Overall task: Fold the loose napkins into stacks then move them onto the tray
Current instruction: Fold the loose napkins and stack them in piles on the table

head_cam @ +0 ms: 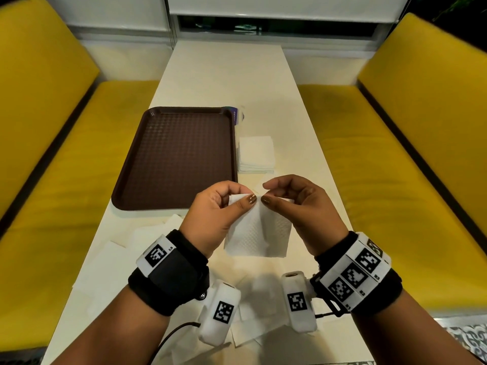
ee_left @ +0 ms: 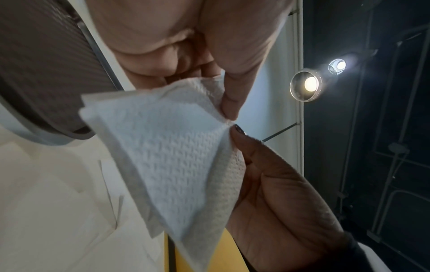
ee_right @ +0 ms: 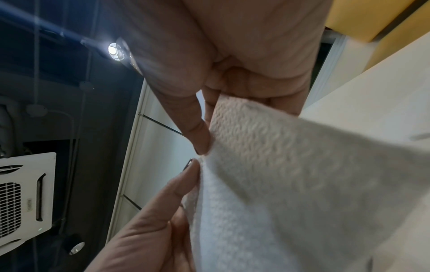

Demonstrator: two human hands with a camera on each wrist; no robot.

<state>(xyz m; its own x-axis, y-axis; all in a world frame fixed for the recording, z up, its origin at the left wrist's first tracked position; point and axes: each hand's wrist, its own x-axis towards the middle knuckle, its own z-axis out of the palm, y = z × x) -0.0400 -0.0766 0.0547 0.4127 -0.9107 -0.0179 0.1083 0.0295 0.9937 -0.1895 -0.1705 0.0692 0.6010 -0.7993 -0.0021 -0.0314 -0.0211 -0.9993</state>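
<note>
Head view: both hands hold one white, dimple-embossed napkin (head_cam: 259, 227) in the air above the table (head_cam: 297, 133). The left hand (head_cam: 220, 212) and right hand (head_cam: 300, 206) each pinch its top edge, thumbs nearly meeting. A brown, grid-textured rectangular tray (head_cam: 179, 154) lies on the left, a square folded stack (head_cam: 256, 154) just beside it, and loose sheets (head_cam: 116, 262) nearer.

Left wrist view: layered edges show the napkin (ee_left: 172, 150) is doubled.

Right wrist view: only its woven emboss (ee_right: 267, 165) and the pinching fingers (ee_right: 197, 139) show.
</note>
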